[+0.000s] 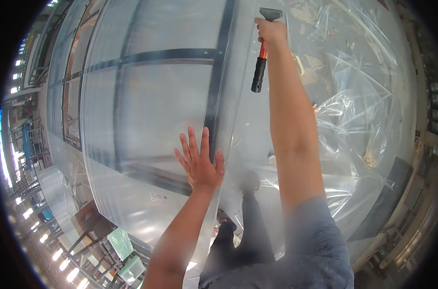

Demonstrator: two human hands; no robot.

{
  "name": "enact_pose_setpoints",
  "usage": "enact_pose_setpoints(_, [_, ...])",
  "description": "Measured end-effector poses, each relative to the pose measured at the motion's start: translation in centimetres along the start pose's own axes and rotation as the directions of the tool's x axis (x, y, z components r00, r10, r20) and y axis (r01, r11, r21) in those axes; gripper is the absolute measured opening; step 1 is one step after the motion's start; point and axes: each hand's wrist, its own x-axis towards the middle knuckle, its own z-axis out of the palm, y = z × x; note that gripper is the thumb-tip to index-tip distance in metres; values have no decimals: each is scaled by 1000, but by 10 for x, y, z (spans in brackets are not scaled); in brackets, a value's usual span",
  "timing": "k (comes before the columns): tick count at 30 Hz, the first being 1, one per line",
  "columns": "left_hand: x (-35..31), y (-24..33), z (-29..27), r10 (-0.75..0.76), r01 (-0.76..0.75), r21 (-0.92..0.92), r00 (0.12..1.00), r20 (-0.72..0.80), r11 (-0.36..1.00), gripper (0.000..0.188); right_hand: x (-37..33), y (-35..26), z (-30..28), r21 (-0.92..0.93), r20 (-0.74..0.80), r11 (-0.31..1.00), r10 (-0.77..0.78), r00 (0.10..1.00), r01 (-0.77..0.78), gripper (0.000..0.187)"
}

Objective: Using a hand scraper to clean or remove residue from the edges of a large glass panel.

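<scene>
Head view: one left hand (199, 161) spread flat on one translucent ribbed panel (146, 111); one right hand (271, 31) fisted around one scraper (262, 53), blade seemingly at panel edge; loose plastic film (354, 120) behind

The left hand (199, 161) lies flat on the large translucent ribbed plastic panel (146, 111), near its right edge, the right hand (271, 30) with the red-and-black-handled scraper (262, 53) beyond that edge, crumpled clear plastic sheeting (354, 115) farther right.
</scene>
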Motion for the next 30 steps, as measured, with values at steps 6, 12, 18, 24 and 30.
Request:
enact_pose_setpoints(6, [-1, 0, 0, -5, 4, 8, 1000, 10, 1000, 65, -54, 72, -33, -72, -51, 997, 12, 999, -15, 20])
enact_pose_setpoints(12, [-1, 1, 0, 4, -4, -1, 1000, -7, 1000, 65, -196, 146, -128, -38, -104, 984, 167, 980, -172, 23])
enact_pose_setpoints(18, [-2, 8, 4, 25, -24, 25, 998, -53, 999, 62, -334, 148, -199, -7, -70, 937, 347, 935, -349, 21])
enact_pose_setpoints(24, [-2, 1, 5, 25, -22, 28, 994, -106, 999, 62, -401, 118, -217, -15, -200, 950, 304, 931, -313, 20])
enact_pose_setpoints(30, [-4, 1, 12, 14, -11, 24, 995, -104, 1000, 63, -338, 100, -189, -99, -53, 973, 206, 977, -211, 19])
